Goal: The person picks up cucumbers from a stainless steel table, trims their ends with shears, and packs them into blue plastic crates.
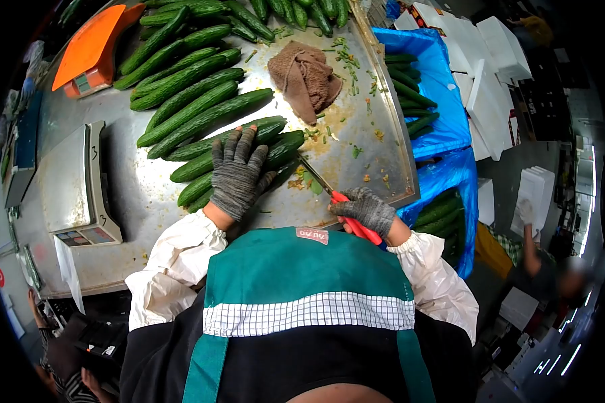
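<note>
Green apron point(302, 275) w/ white checked band: nearest cam, on body side of R hand point(366, 209) and L hand point(238, 171); metal worktable point(141, 208): beneath and ahead of both hands, surface wet and soiled in spots. Cucumbers point(188, 122): laid side by side, approx. parallel, in a row running under L hand and on ahead of it, w/ more at far edge; upper blue liner point(454, 127): ahead and right of R hand, holding cucumbers; lower blue liner point(469, 185): just right of R hand, also w/ cucumbers.

Silver scale point(67, 178), marked "3": well left of L hand; orange scale point(91, 47): farther ahead, left of L hand; brown cloth point(306, 80): crumpled, ahead of R grip and slightly left.

L hand state: grey glove, palm down, fingers spread across several cucumbers; R hand state: grey glove, fingers closed round handles of red-handled scissors point(339, 196); blades point ahead-left from R grip, tip at end of a cucumber nr L hand; tip contact and blade opening: can't tell. Green trimmings point(349, 60): smallest items, scattered ahead of R grip, mostly right of cloth.
</note>
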Demonstrator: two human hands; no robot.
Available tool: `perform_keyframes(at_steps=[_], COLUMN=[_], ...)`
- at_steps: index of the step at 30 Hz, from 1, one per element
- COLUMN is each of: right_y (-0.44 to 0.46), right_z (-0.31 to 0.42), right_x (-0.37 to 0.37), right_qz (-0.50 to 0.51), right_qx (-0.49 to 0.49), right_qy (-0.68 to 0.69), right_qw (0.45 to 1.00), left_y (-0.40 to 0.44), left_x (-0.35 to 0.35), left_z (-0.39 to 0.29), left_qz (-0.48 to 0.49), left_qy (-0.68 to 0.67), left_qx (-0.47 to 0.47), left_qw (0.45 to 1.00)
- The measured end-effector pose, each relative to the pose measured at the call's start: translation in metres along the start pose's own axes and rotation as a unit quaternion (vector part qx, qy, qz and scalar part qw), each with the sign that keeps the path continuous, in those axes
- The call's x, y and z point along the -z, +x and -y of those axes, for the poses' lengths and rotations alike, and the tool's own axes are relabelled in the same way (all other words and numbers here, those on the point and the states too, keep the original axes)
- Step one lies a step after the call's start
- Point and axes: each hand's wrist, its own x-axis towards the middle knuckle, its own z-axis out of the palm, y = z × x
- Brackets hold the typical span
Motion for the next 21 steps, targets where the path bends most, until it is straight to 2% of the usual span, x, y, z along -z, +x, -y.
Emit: perform_keyframes(at_steps=[5,8,12,16,18,21], right_y=[-0.001,-0.005,-0.007,-0.015,-0.017,-0.01], right_z=[-0.003,0.002,-0.005,-0.01,-0.017,-0.034], right_x=[-0.002,-0.006,-0.006,-0.003,0.007,0.032], right_qz=[-0.015,-0.025,-0.02,-0.07,-0.096,-0.196], right_qx=[0.005,0.002,0.045,0.022,0.026,0.071], right_qy=[0.01,-0.022,-0.089,0.063,0.065,-0.034], right_qw=[1.0,0.999,0.995,0.995,0.993,0.977], left_y=[0.0,-0.001,-0.004,-0.006,-0.013,-0.025], left_x=[0.003,0.001,-0.004,-0.001,0.004,0.027], left_z=[-0.003,-0.002,0.002,-0.001,0.0,0.018], left_qz=[0.004,-0.003,-0.015,-0.025,-0.058,-0.122], left_qy=[0.0,0.003,-0.015,-0.026,-0.052,-0.061], left_qx=[0.003,0.005,-0.005,0.008,0.003,0.034], left_qw=[1.0,1.0,1.0,0.999,0.997,0.99])
